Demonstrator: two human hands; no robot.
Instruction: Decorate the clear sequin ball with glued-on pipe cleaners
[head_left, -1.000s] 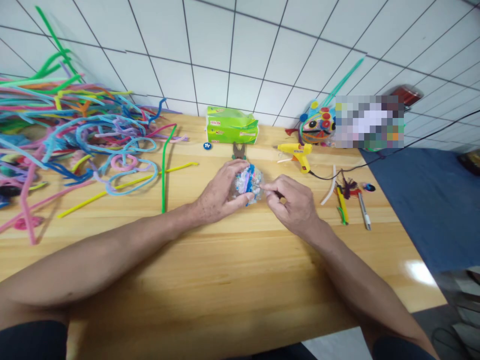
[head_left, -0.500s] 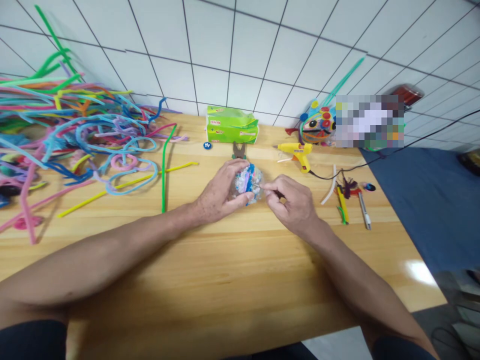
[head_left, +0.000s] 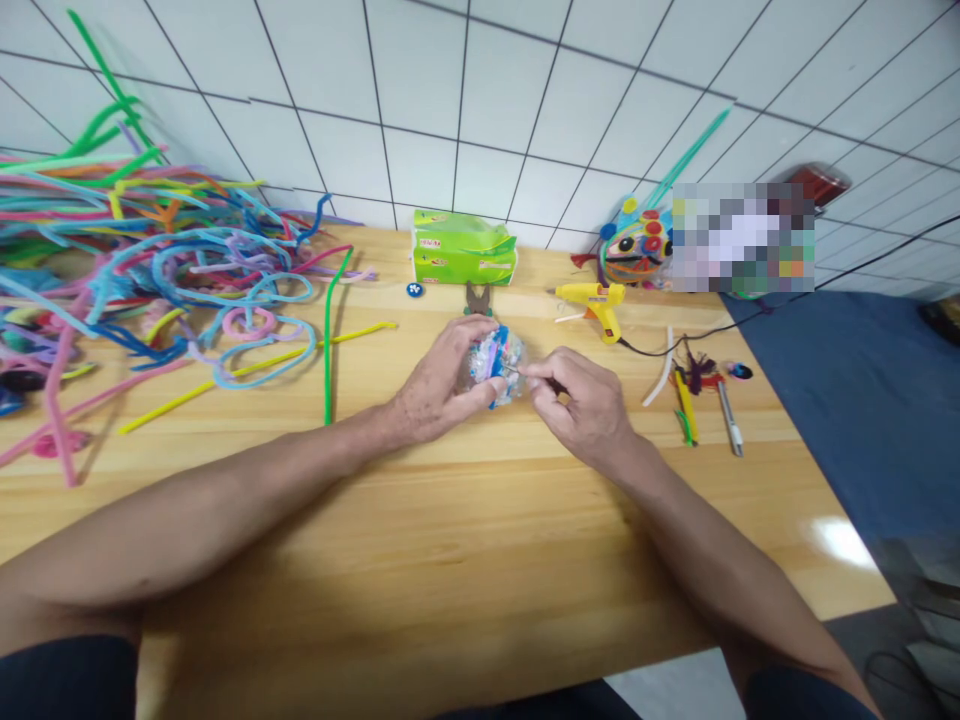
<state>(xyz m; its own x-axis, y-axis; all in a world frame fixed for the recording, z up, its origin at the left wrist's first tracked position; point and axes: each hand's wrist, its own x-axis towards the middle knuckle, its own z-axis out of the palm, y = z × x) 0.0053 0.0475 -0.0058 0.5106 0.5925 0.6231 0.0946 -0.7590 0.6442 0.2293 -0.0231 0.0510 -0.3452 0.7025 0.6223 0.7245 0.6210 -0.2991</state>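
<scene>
My left hand (head_left: 442, 385) is wrapped around the left side of a rounded, clear, multicoloured craft piece (head_left: 495, 358) with blue and lilac strips on it. In my right hand (head_left: 577, 400), thumb and fingers pinch a thin, dark metal tool (head_left: 517, 371). Its tip reaches the right side of the craft piece; the rest is hidden in my fingers, and I cannot make out its kind. Just behind the craft piece lie pliers (head_left: 478, 298), jaws pointing away and handles mostly hidden.
Pipe cleaners (head_left: 202, 260) are heaped on the left. A green tissue pack (head_left: 463, 250) stands by the tiled wall. To the right are a yellow glue gun (head_left: 596, 300) with a black cord, a decorated craft figure (head_left: 634, 250), a yellow cutter (head_left: 685, 405) and a pen (head_left: 729, 420).
My hands stay in nearly the same place around the craft piece. The metal tool's tip lies slightly farther left on it, and my right hand has shifted a touch left.
</scene>
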